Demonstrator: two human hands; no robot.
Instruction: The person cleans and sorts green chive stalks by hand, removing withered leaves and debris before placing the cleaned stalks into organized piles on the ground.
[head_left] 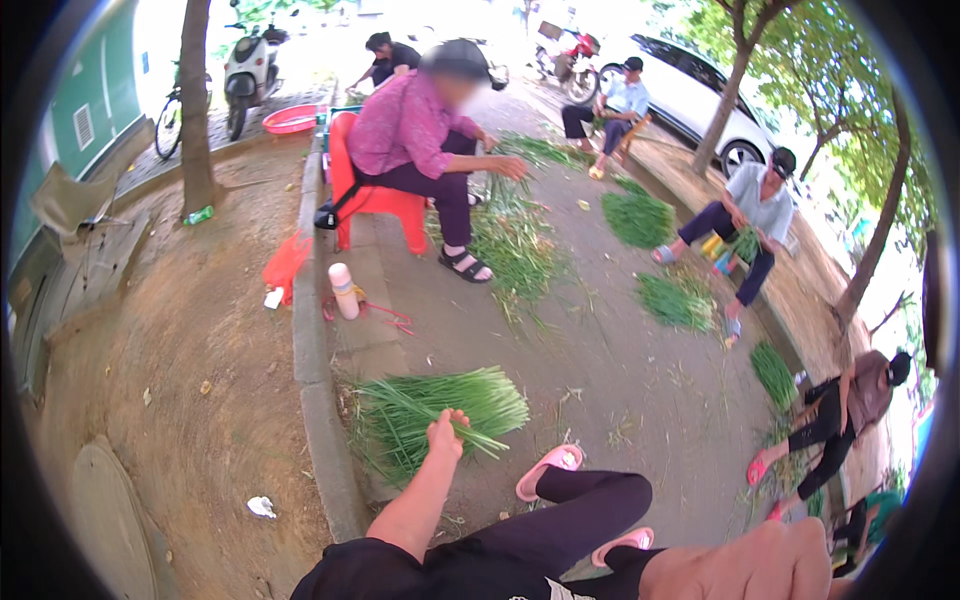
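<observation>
My left hand [446, 434] reaches forward and down to a pile of long green stalks [420, 410] lying on the pavement beside the curb; its fingers close around a few stalks at the pile's right side. My right hand [745, 565] sits low at the bottom right, near my knee, fingers curled, and whether it holds anything is hidden. My legs in dark trousers and pink slippers [550, 470] stretch out in front of me.
A person in a purple top sits on a red stool [375, 200] ahead, sorting stalks [515, 245]. More seated people work on green piles [675, 300] at right. A white bottle [344, 290] stands by the curb [315, 400]. Bare dirt, a tree trunk [195, 100] and a scooter lie left.
</observation>
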